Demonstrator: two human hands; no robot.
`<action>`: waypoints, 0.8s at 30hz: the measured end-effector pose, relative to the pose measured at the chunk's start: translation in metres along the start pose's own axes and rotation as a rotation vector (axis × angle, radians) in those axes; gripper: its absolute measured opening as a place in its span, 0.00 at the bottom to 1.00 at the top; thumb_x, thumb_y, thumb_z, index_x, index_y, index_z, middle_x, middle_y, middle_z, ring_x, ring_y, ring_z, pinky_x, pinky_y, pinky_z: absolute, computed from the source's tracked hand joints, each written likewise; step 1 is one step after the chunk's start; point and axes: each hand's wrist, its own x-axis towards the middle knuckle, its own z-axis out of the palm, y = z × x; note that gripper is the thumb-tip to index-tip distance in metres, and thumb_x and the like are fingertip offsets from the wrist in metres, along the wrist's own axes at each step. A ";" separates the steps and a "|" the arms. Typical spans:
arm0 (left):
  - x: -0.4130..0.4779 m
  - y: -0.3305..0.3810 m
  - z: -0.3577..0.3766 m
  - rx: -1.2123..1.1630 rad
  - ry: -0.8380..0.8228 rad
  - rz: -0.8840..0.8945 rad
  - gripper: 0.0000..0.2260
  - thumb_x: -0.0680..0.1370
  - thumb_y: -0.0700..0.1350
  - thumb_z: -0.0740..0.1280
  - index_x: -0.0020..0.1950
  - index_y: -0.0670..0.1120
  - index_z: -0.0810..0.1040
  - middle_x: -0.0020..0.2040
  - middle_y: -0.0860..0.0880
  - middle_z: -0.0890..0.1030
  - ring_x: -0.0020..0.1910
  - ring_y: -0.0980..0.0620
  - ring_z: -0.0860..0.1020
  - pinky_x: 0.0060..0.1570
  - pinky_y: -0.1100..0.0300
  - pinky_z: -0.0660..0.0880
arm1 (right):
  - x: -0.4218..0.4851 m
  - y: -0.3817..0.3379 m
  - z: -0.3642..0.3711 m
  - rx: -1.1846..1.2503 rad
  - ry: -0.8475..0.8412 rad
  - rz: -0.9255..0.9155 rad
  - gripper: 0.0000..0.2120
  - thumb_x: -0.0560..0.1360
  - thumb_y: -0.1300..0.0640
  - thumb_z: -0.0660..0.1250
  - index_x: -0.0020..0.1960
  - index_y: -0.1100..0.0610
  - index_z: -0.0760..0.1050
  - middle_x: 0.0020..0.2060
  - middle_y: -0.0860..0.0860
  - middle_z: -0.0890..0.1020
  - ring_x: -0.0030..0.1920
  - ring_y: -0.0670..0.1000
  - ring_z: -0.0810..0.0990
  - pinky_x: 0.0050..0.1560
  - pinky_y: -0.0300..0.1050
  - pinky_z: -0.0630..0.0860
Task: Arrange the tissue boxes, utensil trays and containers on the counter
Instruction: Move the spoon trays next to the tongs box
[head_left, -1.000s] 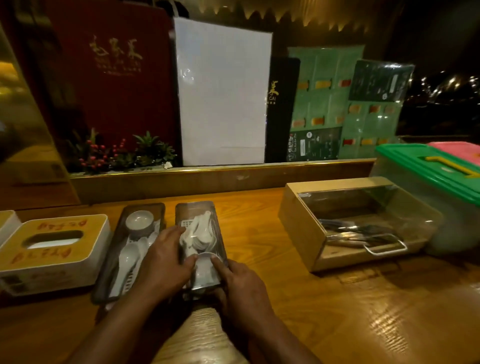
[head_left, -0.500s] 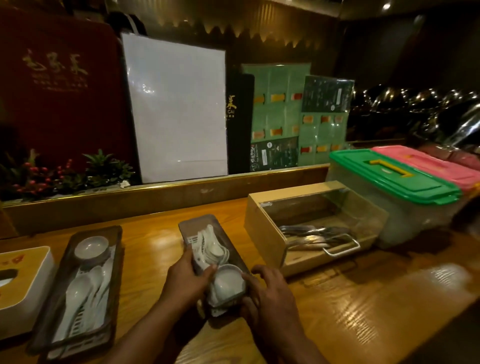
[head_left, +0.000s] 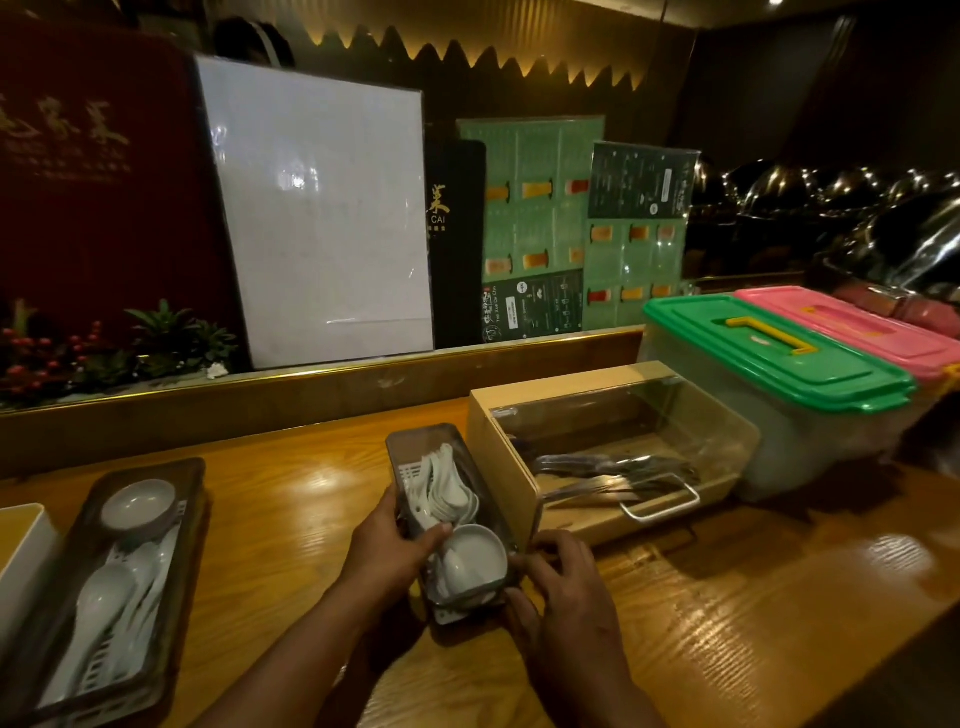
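Note:
A dark utensil tray (head_left: 415, 447) holding white spoons and a small white bowl lies on the wooden counter (head_left: 291, 499), pressed against the left side of a wooden cutlery box (head_left: 498, 457). My left hand (head_left: 395, 545) grips the tray's left edge. My right hand (head_left: 561, 582) holds its near right corner. A second utensil tray (head_left: 192, 499) with spoons and a bowl sits at the far left. Beside that tray, a white tissue box (head_left: 21, 540) shows only at the frame edge.
The cutlery box has a clear lid with a metal handle (head_left: 660, 506) and steel cutlery inside. A green-lidded container (head_left: 769, 358) and a pink-lidded one (head_left: 852, 327) stand at the right. Menus and a white board (head_left: 322, 208) lean behind a raised ledge (head_left: 311, 384).
Both hands have slid the spoon tray to the right, away from the other tray, until it rests against the wooden cutlery box. My view has turned right, so the tissue box is nearly out of frame.

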 end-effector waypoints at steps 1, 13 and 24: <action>0.000 0.000 0.002 0.001 0.001 0.000 0.33 0.70 0.49 0.79 0.72 0.59 0.68 0.59 0.59 0.78 0.58 0.55 0.78 0.56 0.56 0.77 | 0.001 0.002 0.000 0.012 -0.003 0.004 0.17 0.72 0.47 0.73 0.60 0.41 0.77 0.62 0.40 0.67 0.61 0.40 0.67 0.57 0.40 0.76; 0.001 0.005 0.016 0.023 0.006 -0.013 0.31 0.71 0.48 0.78 0.70 0.60 0.69 0.56 0.62 0.79 0.55 0.58 0.78 0.54 0.56 0.78 | 0.001 0.018 -0.002 0.097 -0.024 0.008 0.17 0.73 0.48 0.72 0.61 0.42 0.76 0.71 0.40 0.62 0.66 0.42 0.68 0.59 0.40 0.77; -0.001 0.008 0.022 -0.010 0.036 -0.044 0.31 0.73 0.47 0.77 0.72 0.59 0.68 0.61 0.58 0.79 0.60 0.54 0.78 0.57 0.52 0.78 | -0.003 0.016 -0.005 0.143 -0.024 0.013 0.21 0.74 0.52 0.72 0.65 0.45 0.74 0.69 0.42 0.65 0.66 0.42 0.68 0.58 0.38 0.77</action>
